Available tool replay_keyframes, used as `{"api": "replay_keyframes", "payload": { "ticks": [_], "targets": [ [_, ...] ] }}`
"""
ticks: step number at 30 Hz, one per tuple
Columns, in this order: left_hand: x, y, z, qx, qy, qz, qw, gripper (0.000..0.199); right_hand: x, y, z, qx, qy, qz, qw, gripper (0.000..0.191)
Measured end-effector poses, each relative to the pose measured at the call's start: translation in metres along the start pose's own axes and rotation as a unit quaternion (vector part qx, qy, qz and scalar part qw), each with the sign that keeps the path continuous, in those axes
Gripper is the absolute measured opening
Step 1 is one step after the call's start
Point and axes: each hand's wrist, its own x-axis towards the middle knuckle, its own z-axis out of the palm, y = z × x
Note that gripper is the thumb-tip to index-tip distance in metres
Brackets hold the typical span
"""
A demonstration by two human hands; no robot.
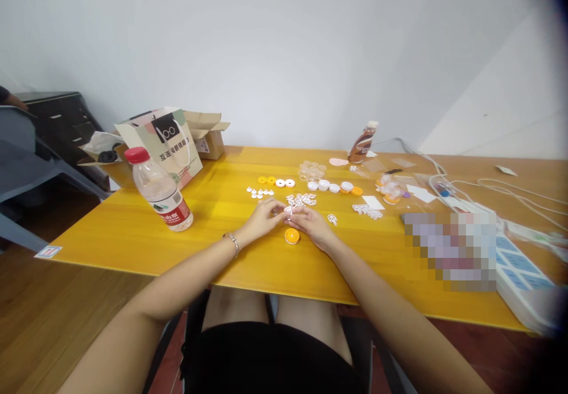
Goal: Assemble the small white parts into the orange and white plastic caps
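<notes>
My left hand point(265, 219) and my right hand point(311, 223) meet over the table, fingers closed at the tips. Between them they pinch a small white piece with red marks point(289, 210), too small to name further. Just below it on the table sits a round orange-and-white cap-like part point(291, 236). Right behind my fingers lies a pile of similar small white pieces with red marks point(302, 199). Small white pointed parts point(260, 193) stand behind my left hand. A few more marked pieces point(332, 219) lie to the right of my right hand.
Yellow and white rings point(276, 182), clear cups point(312, 170) and white round caps point(329, 186) line the back. A water bottle point(162, 193) and paper bag point(166, 145) stand left. A brown bottle point(362, 142), cables point(521, 188) and a power strip point(526, 275) are right.
</notes>
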Motion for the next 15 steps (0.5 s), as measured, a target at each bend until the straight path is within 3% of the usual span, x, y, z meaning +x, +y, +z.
{"api": "replay_keyframes", "payload": {
  "ticks": [15],
  "targets": [
    [0.0001,0.0043,-0.0001,-0.032,-0.009,-0.039,0.999,0.013,0.0001,0.0012,0.0005,-0.010,0.009,0.006,1.000,0.025]
  ]
}}
